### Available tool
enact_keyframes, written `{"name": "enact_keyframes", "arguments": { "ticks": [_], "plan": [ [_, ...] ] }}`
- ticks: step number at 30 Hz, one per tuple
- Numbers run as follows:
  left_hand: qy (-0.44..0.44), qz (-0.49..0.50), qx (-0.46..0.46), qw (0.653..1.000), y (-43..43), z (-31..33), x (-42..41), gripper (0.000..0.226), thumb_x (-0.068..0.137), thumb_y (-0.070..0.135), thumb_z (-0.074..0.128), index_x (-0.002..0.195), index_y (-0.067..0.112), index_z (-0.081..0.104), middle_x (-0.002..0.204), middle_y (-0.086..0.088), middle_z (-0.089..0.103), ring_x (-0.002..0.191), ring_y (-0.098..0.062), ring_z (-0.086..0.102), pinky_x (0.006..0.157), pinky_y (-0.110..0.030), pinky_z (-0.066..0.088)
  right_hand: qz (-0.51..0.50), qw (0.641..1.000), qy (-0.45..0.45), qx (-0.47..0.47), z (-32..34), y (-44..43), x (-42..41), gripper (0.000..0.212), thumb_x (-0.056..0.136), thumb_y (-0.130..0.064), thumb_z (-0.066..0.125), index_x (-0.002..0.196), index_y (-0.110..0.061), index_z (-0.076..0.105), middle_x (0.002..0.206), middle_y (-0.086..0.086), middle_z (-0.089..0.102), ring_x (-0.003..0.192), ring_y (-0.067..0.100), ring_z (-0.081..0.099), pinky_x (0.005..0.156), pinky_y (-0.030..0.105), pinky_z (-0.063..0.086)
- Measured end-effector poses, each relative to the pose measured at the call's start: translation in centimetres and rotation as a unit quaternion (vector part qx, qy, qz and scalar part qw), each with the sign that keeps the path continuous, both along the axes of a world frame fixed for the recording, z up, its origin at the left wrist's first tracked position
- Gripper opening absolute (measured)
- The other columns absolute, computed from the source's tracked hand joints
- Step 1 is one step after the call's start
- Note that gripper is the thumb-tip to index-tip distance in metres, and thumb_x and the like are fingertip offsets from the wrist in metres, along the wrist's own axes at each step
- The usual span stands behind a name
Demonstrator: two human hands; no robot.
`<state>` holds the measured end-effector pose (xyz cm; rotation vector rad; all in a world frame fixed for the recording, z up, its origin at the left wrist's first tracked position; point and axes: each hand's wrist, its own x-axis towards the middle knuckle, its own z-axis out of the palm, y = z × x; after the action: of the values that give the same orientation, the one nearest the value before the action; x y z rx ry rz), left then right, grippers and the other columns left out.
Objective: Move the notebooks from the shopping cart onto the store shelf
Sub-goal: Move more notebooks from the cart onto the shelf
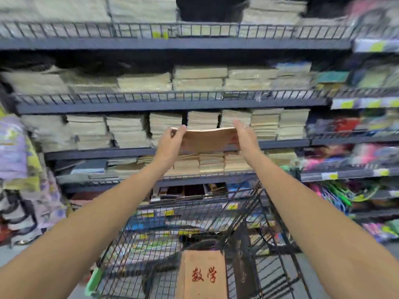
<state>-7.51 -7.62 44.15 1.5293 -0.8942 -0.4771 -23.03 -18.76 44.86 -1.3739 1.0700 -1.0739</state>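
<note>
At the left end of the bundle of notebooks (208, 140), the left hand (171, 142): thumb hooked over the top edge, the rest curled underneath, gripping. Held up between both hands, above the cart (194, 214) and right in front of the rail of a shelf (103, 152), level with the pale stacks (127, 131) lying there; touching the shelf or not, cannot tell. Thin tan-brown covers, many laid together, slightly bowed along the top, with a blurred trace of red print near the right end. At that right end, the right hand (245, 138): fingers straight and close together, pressed flat against the side, thumb hidden. Lower down, inside the wire cart, one more tan notebook (203, 275) lying cover up, two red characters printed on it.
</note>
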Motion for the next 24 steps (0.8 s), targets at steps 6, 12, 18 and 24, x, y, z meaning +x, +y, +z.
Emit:
{"name": "enact_keyframes", "arguments": {
  "ticks": [6,12,18,24],
  "plan": [
    [-0.053,0.024,-0.140,0.988,0.9,9.4,0.8,0.026,0.097,0.043,0.041,0.095,0.018,0.050,0.090,-0.002,0.054,0.086,-0.016,0.051,0.076,-0.031,0.042,0.005,0.981,-0.043,-0.187,10.4,2.0,1.2,0.037,0.097,-0.044,0.042,0.070,-0.021,0.052,0.079,0.005,0.056,0.080,0.019,0.053,0.074,0.034,0.042],
    [-0.095,0.042,-0.249,0.963,2.2,15.7,1.2,0.014,0.097,0.031,0.042,0.086,0.027,0.048,0.083,0.003,0.053,0.084,-0.017,0.052,0.078,-0.035,0.043,-0.042,0.941,-0.113,-0.316,16.5,3.4,2.5,0.042,0.097,-0.032,0.042,0.082,0.005,0.057,0.068,0.005,0.048,0.065,0.013,0.042,0.064,0.031,0.034],
    [-0.098,0.052,-0.326,0.939,2.6,19.6,3.4,0.010,0.100,0.021,0.036,0.105,0.016,0.044,0.105,-0.001,0.056,0.101,-0.014,0.053,0.085,-0.025,0.047,-0.029,0.908,-0.155,-0.388,20.9,4.1,5.8,0.023,0.099,-0.023,0.041,0.094,-0.010,0.060,0.078,-0.009,0.056,0.077,0.001,0.052,0.067,0.011,0.041],
    [-0.111,0.020,-0.352,0.929,0.8,22.5,7.8,0.011,0.099,0.014,0.036,0.109,0.013,0.041,0.106,-0.001,0.054,0.102,-0.012,0.053,0.069,-0.010,0.047,0.005,0.905,-0.146,-0.399,22.2,1.6,9.4,0.025,0.101,-0.025,0.039,0.110,-0.011,0.058,0.098,-0.007,0.058,0.092,0.000,0.054,0.068,0.001,0.043]
  ]
}}
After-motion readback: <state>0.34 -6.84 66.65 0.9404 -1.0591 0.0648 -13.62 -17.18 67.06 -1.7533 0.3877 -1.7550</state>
